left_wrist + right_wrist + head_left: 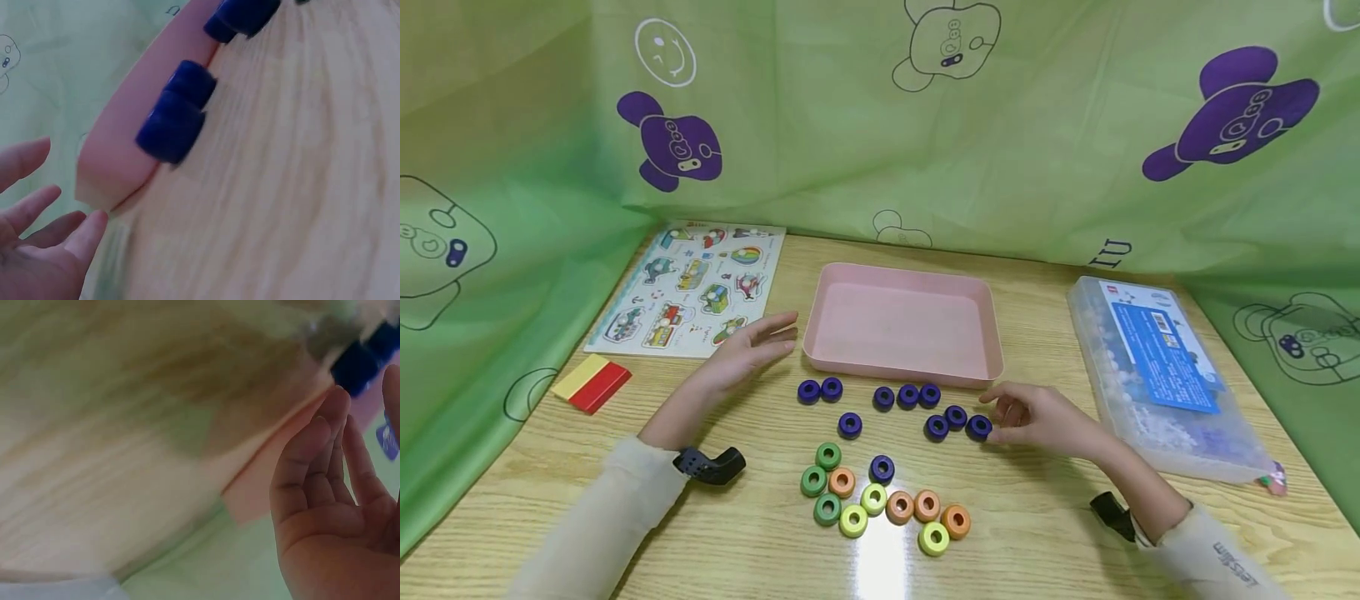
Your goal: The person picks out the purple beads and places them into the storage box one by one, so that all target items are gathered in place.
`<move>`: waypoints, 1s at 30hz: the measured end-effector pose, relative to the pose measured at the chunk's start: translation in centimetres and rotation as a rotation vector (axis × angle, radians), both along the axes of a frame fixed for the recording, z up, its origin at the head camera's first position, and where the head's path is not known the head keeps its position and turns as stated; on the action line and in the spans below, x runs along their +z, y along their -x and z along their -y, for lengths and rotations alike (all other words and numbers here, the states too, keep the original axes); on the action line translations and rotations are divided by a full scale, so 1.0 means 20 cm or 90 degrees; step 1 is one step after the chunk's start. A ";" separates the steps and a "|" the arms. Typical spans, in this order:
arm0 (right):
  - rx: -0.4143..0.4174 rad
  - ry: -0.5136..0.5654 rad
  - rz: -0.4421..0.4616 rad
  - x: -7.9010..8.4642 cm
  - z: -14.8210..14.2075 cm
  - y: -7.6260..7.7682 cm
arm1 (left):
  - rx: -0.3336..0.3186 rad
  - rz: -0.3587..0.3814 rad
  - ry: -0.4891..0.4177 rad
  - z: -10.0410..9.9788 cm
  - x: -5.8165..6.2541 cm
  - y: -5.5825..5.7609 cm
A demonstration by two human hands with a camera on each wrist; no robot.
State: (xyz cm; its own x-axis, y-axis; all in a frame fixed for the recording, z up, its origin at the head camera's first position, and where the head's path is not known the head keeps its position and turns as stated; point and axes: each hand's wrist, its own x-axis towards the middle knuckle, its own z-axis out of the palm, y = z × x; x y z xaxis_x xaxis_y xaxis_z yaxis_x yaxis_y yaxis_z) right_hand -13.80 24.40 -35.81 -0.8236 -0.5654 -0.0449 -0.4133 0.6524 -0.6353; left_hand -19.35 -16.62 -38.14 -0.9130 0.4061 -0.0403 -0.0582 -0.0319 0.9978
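Observation:
My left hand point(748, 354) hovers by the left end of the pink tray point(904, 375), fingers extended and apart, holding nothing. In the left wrist view its fingers point(34, 206) are spread close to the tray's corner. My right hand point(1037, 419) is low over the table near the tray's front right corner, its fingers loosely bent. Its thumb tip is right at the edge of the rightmost dark blue ring point(979, 438). Several more dark blue rings point(907, 406) lie along the tray's front side. In the right wrist view, fingertips overlap the edge of a dark blue ring point(355, 369).
Green rings point(828, 519), orange rings point(900, 518) and yellow rings point(934, 550) lie nearer the front. A picture puzzle board point(651, 333) and a yellow-and-red block point(601, 387) are at left. At right lies a clear plastic box point(1097, 367) with a blue label. A green curtain point(820, 125) hangs behind.

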 end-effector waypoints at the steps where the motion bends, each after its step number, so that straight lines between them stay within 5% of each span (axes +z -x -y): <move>1: 0.010 -0.006 0.006 -0.01 0.01 0.00 | -0.005 0.009 -0.015 -0.01 -0.01 0.00; 8: 0.061 -0.037 0.027 -0.05 0.07 0.00 | -0.039 -0.026 -0.050 -0.03 -0.09 -0.01; 14: 0.070 -0.067 0.013 -0.04 0.07 0.00 | -0.010 -0.075 0.068 -0.04 -0.10 -0.02; 23: 0.060 -0.050 -0.023 0.10 0.06 0.03 | 0.008 -0.127 0.148 -0.08 -0.09 0.00; 30: 0.062 0.006 -0.062 0.19 0.19 0.15 | 0.026 -0.119 0.156 -0.08 -0.09 0.00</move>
State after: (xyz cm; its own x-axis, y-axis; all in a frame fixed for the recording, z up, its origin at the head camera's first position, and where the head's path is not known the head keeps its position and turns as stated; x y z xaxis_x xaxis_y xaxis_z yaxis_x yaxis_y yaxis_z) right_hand -16.75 20.61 -32.08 -0.7648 -0.6431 0.0381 -0.5344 0.6003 -0.5950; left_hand -19.25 -14.93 -39.99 -0.9290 0.3682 0.0375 0.1230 0.2117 0.9696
